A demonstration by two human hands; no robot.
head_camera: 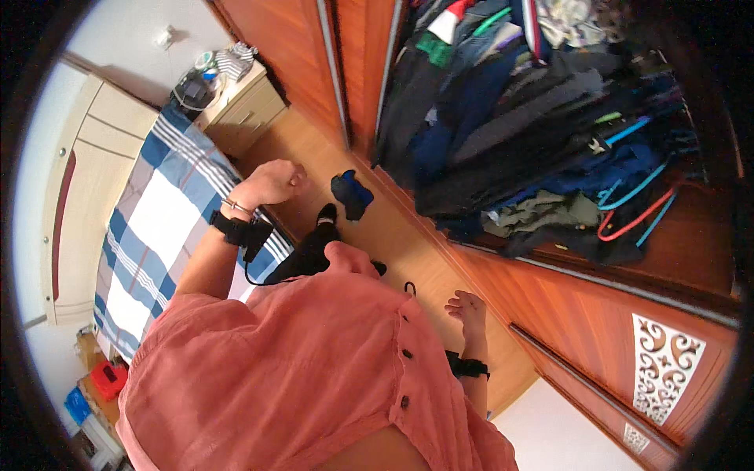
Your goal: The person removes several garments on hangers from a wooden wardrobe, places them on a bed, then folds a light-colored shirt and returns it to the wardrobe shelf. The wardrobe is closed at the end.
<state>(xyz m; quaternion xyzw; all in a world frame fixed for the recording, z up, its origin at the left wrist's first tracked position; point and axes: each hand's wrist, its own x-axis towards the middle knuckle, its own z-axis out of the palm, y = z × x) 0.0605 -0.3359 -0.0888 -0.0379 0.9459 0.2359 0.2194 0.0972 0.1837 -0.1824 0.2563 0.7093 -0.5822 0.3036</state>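
Observation:
My left hand (274, 182) is over the floor beside the bed, with its back towards me and its fingers curled. Its palm and fingertips are hidden. A bangle and a black strap with a device are on that wrist. Nearest to it on the floor lies a crumpled blue and dark cloth item (351, 194). My right hand (468, 309) hangs low near the wardrobe base, fingers apart and nothing visible in it. A black band circles its wrist. Ahead on the right, a heap of dark clothes (500, 129) fills the wardrobe opening, with blue and red hangers (637, 215) among it.
A bed with a plaid cover (162, 206) stands on the left. Beyond it is a cream bedside cabinet (244, 115) with items on top. Reddish wooden wardrobe doors (589, 318) and a floor track edge the wood floor (406, 235). A black cable (253, 281) runs from my left wrist.

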